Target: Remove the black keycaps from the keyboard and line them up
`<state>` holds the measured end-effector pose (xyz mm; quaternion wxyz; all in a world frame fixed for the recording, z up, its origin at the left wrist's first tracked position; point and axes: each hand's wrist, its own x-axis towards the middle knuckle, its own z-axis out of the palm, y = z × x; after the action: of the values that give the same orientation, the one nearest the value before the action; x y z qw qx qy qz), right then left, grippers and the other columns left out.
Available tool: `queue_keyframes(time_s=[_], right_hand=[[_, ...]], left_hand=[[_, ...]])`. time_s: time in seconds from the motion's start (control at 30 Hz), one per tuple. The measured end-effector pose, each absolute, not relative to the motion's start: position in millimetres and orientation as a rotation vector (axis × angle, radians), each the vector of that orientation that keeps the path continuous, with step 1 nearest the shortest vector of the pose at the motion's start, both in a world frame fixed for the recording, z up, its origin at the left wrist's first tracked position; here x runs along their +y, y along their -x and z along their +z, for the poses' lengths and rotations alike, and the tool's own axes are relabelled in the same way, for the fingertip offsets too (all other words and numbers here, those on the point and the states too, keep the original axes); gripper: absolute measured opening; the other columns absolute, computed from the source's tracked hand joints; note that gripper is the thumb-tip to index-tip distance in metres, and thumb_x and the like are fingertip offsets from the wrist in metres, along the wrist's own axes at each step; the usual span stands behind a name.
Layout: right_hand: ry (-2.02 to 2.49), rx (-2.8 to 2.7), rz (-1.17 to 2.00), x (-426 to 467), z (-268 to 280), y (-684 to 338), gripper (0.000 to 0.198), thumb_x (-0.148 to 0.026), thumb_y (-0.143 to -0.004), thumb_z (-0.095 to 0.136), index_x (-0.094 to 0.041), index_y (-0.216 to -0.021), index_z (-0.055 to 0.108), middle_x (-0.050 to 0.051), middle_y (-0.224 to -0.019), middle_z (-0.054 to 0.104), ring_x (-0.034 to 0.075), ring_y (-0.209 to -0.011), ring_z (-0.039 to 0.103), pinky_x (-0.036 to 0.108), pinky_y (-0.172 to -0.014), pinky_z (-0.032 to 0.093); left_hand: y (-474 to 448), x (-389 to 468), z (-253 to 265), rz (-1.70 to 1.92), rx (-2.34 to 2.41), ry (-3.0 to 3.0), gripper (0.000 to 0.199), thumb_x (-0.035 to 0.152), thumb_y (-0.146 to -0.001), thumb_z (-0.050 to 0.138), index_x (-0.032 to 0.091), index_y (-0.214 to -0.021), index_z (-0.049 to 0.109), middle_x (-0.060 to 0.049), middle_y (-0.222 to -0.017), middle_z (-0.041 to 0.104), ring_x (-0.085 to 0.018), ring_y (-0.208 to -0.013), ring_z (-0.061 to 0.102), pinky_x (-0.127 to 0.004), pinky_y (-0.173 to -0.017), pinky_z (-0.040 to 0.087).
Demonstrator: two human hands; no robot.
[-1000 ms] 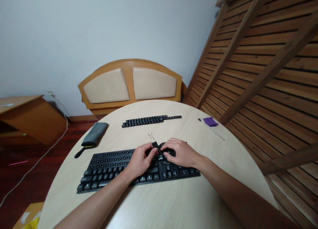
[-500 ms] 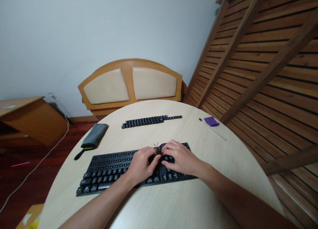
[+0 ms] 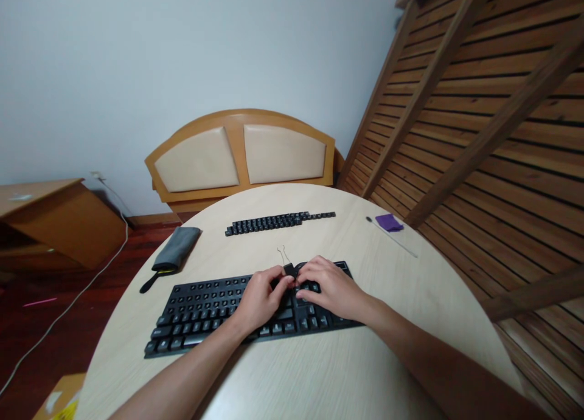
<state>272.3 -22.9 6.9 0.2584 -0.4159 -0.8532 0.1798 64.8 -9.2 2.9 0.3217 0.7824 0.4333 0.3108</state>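
Observation:
A black keyboard [image 3: 205,295] lies across the near part of the table, its upper left rows showing bare switch stems and its lower rows still capped. My left hand [image 3: 262,297] is closed over its middle, thumb and fingers pinching the dark handle of a wire keycap puller [image 3: 289,270]. The puller's two thin wires point away from me, with no keycap visible on them. Just right of it, my right hand [image 3: 332,289] rests over the keyboard's right part with curled fingers beside the handle. A dark rounded thing shows at its fingertips; what it grips is hidden.
Removed black keycaps [image 3: 267,224] stand in rows farther back on the round table [image 3: 365,353]. A grey pouch [image 3: 177,250] lies at the left, a purple cloth [image 3: 389,222] and a thin long-handled brush [image 3: 392,237] at the right. A slatted wooden frame [image 3: 493,134] leans beside the table.
The keycap puller has turned up in my left fingers, so its wires now extend farther away from me. My right hand has hardly moved.

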Motion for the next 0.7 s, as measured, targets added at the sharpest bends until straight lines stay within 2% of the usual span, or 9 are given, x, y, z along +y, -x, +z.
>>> queue_keyframes(time_s=[0.5,0.7], right_hand=[[1.122,-2.205,0.585,-20.0,5.1,-271.9,0.017,-0.031,-0.081,0.074,-0.022,-0.094,0.067,0.003,-0.100,0.069,0.021,-0.101,0.058,0.035,-0.090,0.044],[1.141,-2.114,0.681,-20.4,5.6,-272.2,0.024,-0.026,-0.082,0.073,-0.024,-0.104,0.065,0.001,-0.099,0.070,0.019,-0.097,0.062,0.034,-0.090,0.044]], left_hand=[[-65.2,-6.5,5.6,0.888,1.103,-1.997,0.029,0.036,-0.093,0.053,0.015,-0.079,0.068,-0.003,-0.076,0.071,-0.017,-0.072,0.062,-0.025,-0.066,0.043],[-66.3,-8.3,5.7,0.917,1.206,-2.064,0.029,0.037,-0.093,0.053,0.016,-0.075,0.065,-0.001,-0.069,0.067,-0.016,-0.065,0.058,-0.025,-0.061,0.040]])
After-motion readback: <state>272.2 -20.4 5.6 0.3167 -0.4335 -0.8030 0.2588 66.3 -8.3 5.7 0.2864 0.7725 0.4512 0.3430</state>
